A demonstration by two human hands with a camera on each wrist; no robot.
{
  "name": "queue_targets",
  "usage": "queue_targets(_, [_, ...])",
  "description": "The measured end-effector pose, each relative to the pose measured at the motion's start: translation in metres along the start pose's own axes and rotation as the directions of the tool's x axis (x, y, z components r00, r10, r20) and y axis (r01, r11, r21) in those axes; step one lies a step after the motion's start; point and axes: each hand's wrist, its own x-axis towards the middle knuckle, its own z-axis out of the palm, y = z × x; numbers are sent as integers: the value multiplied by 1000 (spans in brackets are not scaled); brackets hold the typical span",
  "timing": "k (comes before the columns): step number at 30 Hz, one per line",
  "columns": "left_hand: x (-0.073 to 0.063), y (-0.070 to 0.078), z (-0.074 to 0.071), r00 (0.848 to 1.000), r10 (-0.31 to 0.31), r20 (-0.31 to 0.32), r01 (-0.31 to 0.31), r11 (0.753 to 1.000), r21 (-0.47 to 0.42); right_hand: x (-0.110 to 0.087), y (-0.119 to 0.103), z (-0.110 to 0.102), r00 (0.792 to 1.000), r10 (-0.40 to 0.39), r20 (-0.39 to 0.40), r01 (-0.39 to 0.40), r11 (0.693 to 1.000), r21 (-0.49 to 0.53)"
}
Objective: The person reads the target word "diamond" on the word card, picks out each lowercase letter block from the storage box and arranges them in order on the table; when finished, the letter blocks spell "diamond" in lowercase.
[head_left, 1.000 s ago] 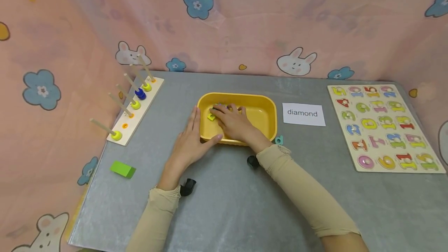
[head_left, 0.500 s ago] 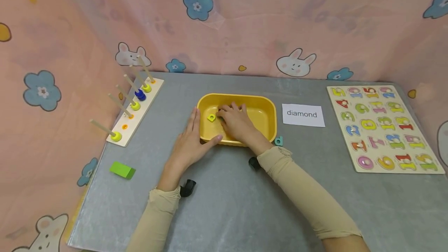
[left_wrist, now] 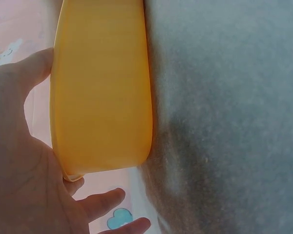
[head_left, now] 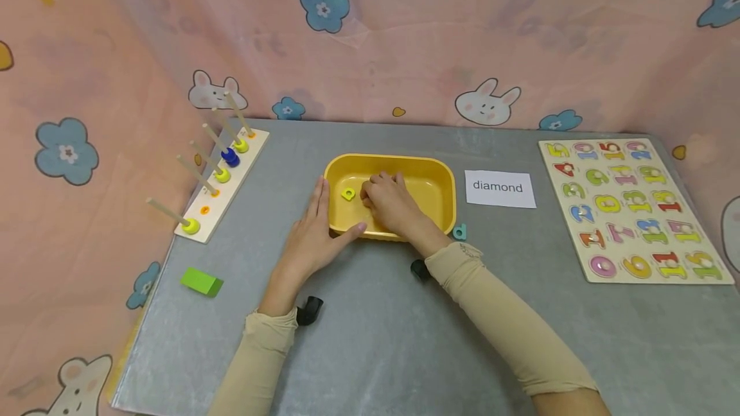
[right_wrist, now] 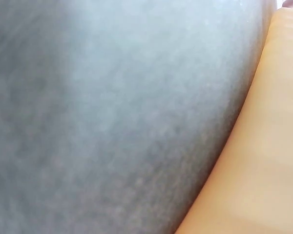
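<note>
A yellow plastic tray sits on the grey table. My left hand rests against its left end, fingers straight along the outside and thumb at the near rim; the left wrist view shows the tray's wall beside the palm. My right hand reaches into the tray over the near rim, fingers bent down toward the floor. Whatever lies under those fingers is hidden, and I cannot tell whether they hold anything. Left of them lies a small yellow letter-like piece with a hole. A teal letter d lies outside the tray's near right corner.
Right of the tray is a white card printed "diamond". A number puzzle board lies farther right. On the left stand a peg board with yellow and blue beads and a green block. A patterned pink cloth hangs behind.
My right hand has drawn slightly right and its fingers have bent in more. The yellow piece now shows fully, and the small coloured bits by the fingertips are out of sight. The left hand stays put.
</note>
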Motion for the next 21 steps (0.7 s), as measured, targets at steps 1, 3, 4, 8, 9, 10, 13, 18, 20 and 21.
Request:
queue_targets(1, [0,0,0,1000,1,0,-1,1000,0,0,0,0,1000,2,4,-2,1000,10])
queue_targets(3, [0,-1,0,1000,2,-1,-2,1000,1,0,1,0,1000,3,6,-3,999,37])
queue_targets(4, [0,-1,0,1000,4,-2,-4,1000,0,0,2,0,1000,4,5,-4,999,54])
queue_targets(8, [0,-1,0,1000,5,0,-5,1000,-3,-3,2,-4,999,48,-1,-48,984,174])
queue_targets(9, [0,-1,0,1000,5,0,-5,1000,-4,-5,3,-5,998,67,-3,-65,975,213])
queue_targets(10, [0,-1,0,1000,4,1,-4,1000,-4,-6,3,-7,996,86,-6,-82,965,250])
queue_targets(13, [0,-1,0,1000,2,1,-2,1000,-7,-13,4,-12,992,121,-22,-107,936,334])
queue_targets(18, [0,0,0,1000,5,-9,-5,1000,-5,-31,9,-25,990,105,-91,-59,911,408])
queue_targets(20, [0,0,0,1000,3,-13,-3,1000,-7,-39,11,-32,987,88,-134,-25,909,415])
queue_targets(21, [0,0,0,1000,3,-14,-3,1000,-10,-44,13,-34,984,81,-160,-8,910,414])
